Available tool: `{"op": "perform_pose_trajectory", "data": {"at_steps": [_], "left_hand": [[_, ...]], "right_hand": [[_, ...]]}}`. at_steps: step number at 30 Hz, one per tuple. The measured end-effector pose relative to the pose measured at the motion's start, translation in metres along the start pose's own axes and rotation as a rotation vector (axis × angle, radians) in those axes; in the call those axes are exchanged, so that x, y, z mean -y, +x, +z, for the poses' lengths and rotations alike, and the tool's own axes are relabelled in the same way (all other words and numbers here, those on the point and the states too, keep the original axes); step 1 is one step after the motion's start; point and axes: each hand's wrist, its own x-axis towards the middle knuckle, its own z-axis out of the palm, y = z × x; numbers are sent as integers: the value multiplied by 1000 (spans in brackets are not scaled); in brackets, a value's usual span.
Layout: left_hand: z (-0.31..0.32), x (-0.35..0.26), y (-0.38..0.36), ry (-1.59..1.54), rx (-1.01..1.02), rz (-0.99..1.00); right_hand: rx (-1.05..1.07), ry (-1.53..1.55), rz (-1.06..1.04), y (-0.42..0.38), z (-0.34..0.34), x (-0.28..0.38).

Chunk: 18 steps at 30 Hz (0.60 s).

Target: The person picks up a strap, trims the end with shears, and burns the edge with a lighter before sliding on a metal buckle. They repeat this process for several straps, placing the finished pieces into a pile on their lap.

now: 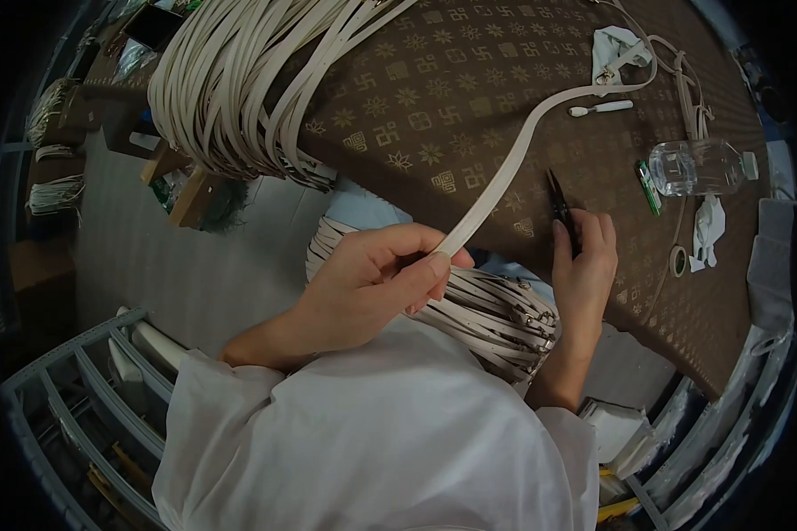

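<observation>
My left hand (376,279) is closed, pinching the near end of a long cream strap (505,173) between thumb and fingers. From there the strap runs up across the patterned brown cloth and curves right to a metal clip beside a white crumpled wrapper (613,55). In my right hand (586,257) is a slim black pointed tool (560,202), which looks like thread snips or tweezers. Its tips point away from me over the cloth, apart from the strap; the fingers partly hide its handle. On my lap lies a bundle of cream straps (496,323) with metal clips.
A big pile of cream straps (217,88) hangs over the table's left edge. To the right are a clear plastic bottle (700,168), a green-and-white tube (649,188), a tape roll (677,261) and a white-handled tool (600,109). A metal rack (88,372) stands low left.
</observation>
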Motion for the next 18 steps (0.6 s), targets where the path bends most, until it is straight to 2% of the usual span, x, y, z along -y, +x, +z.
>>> {"op": "perform_pose_trajectory", "data": {"at_steps": [2,4,5,7,8,10,11,13,18], "left_hand": [[1,0,0,10,-2,0],[2,0,1,18,-6,12],[1,0,1,18,-7,10],[1,-1,1,11,0,1],[1,-1,2,11,1,-1],[2,-3,2,45,-3,5],[3,-2,3,47,-1,2],[5,-1,3,-7,-20,42],[6,-2,2,-9,0,16]], "right_hand": [[7,-38,2,-1,0,0],[-88,-20,-131,-2,-1,1],[-86,-19,-130,-5,-2,4],[-47,594,227,-14,-6,16],[-47,593,230,-19,-8,22],[-89,525,30,-26,-14,33],[-90,525,33,-27,-17,36],[-21,426,-283,-28,-23,40],[-76,254,-349,-40,-17,49]]}}
